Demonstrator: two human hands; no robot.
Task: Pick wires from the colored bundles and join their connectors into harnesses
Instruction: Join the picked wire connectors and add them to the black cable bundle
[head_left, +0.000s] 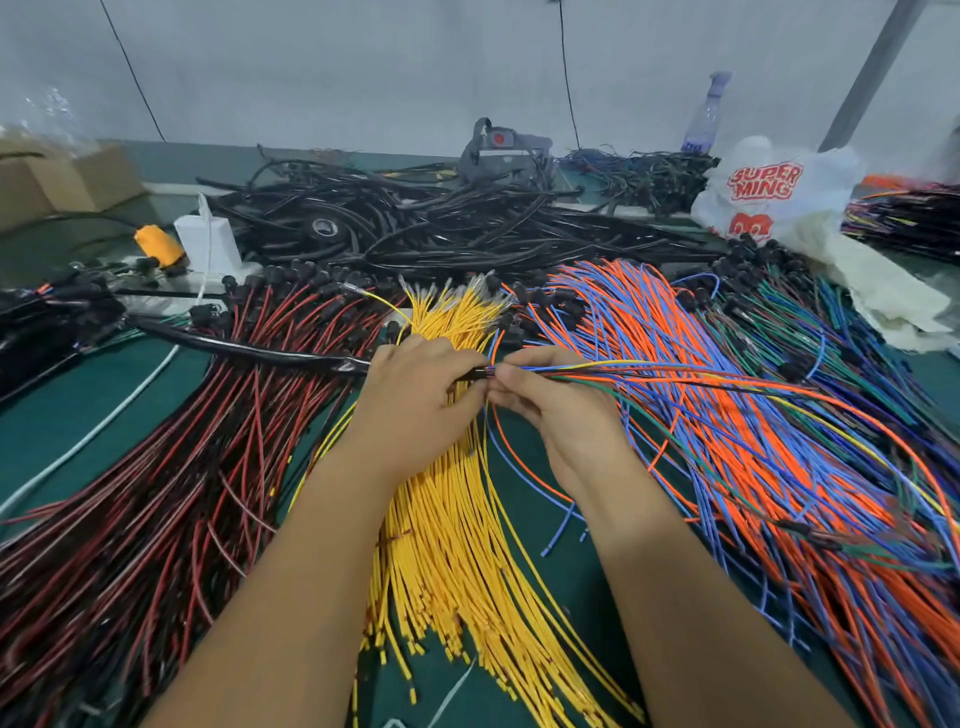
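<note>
Glossy plastic-coated yellow wires (457, 519), matt green table (78, 415), crinkly plastic bag (769, 192)

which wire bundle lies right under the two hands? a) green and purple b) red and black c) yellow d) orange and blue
c: the left hand and right hand meet over the yellow bundle, with the red and black bundle off to the left and the orange and blue bundle to the right.

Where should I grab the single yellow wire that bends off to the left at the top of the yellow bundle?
Pinch the stray yellow wire mid-arc, coming from the left and above. There it stands apart from the yellow bundle, while its metal-tipped end lies among the black connectors of the red-and-black bundle.
</note>
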